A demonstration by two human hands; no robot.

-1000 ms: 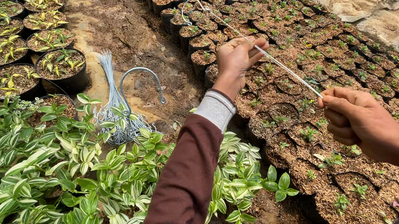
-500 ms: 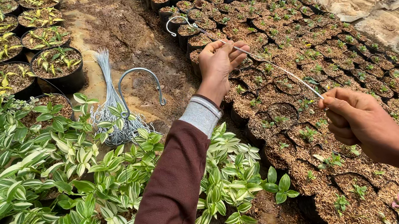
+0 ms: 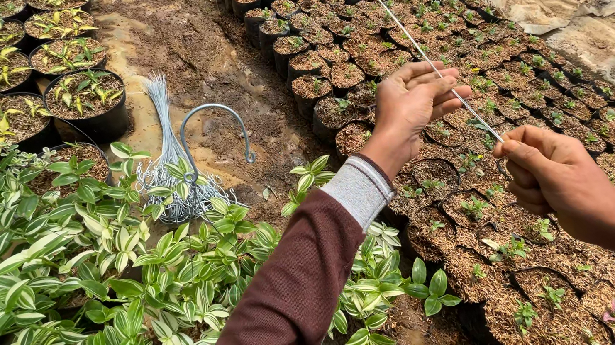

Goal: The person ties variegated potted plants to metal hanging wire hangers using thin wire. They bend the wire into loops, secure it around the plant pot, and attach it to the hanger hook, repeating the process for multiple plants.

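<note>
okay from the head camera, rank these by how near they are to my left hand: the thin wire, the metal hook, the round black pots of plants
1. thin wire, in the left hand fingers.
2. metal hook, on the soil path to the left.
3. round black pots, far left, beyond the hook.

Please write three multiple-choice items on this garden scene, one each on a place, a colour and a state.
1. Where does the metal hook lie?
A. On the bare soil between the plant rows
B. In the right hand
C. On the tarp

2. What colour is the sleeve on the left arm?
A. Yellow
B. Dark maroon
C. Blue

3. How is the thin wire held?
A. Lying loose on the ground
B. Coiled in one palm
C. Pinched by both the left hand and the right hand

Answers: 1 A, it rests on the soil beside the bundle of wires; 2 B, the cloth is maroon; 3 C, both hands grip it.
</note>
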